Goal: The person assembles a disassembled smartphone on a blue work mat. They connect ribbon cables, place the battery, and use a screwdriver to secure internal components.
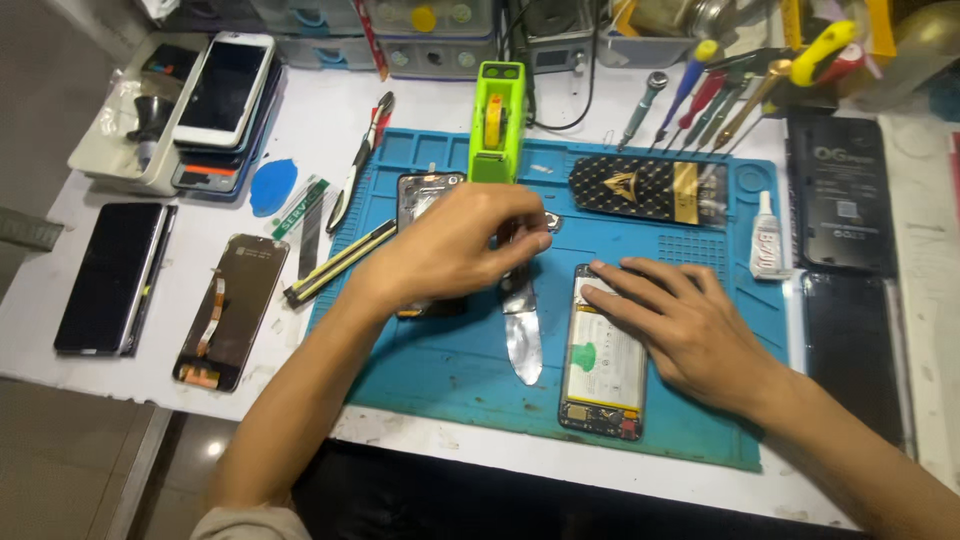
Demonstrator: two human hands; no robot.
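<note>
The left hand [455,250] pinches a shiny, blade-shaped strip of silvery film [521,335] above the blue rubbery mat [440,370]. The right hand [690,330] lies flat, fingers spread, pressing the opened phone [603,365] with its white battery exposed.

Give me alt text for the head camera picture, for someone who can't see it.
Over a blue work mat, a left hand pinches a shiny silver strip while the right hand presses on an opened phone. Phones, screwdrivers and a green tape dispenser surround them.
</note>
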